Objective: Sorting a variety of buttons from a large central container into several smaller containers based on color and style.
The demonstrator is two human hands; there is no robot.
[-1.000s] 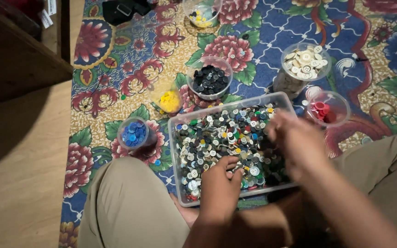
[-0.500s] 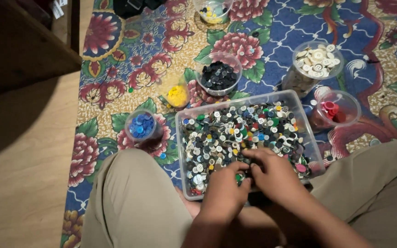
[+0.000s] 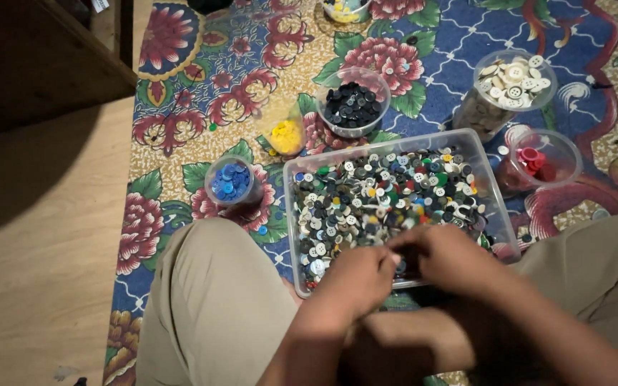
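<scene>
A clear plastic tub full of mixed coloured buttons sits on the floral rug between my knees. My left hand and my right hand meet over the tub's near edge, fingertips together and curled among the buttons. Whether either hand pinches a button is hidden by the fingers. Small clear cups stand around the tub: blue buttons, yellow buttons, black buttons, white buttons and red buttons.
The floral rug covers the floor under everything, with bare wooden floor to the left. A dark wooden cabinet stands at the upper left. Another cup shows at the top edge. My legs in beige trousers flank the tub.
My right hand came back from the far right side of the tub to its near edge and now meets the left hand there. The view shifted slightly.
</scene>
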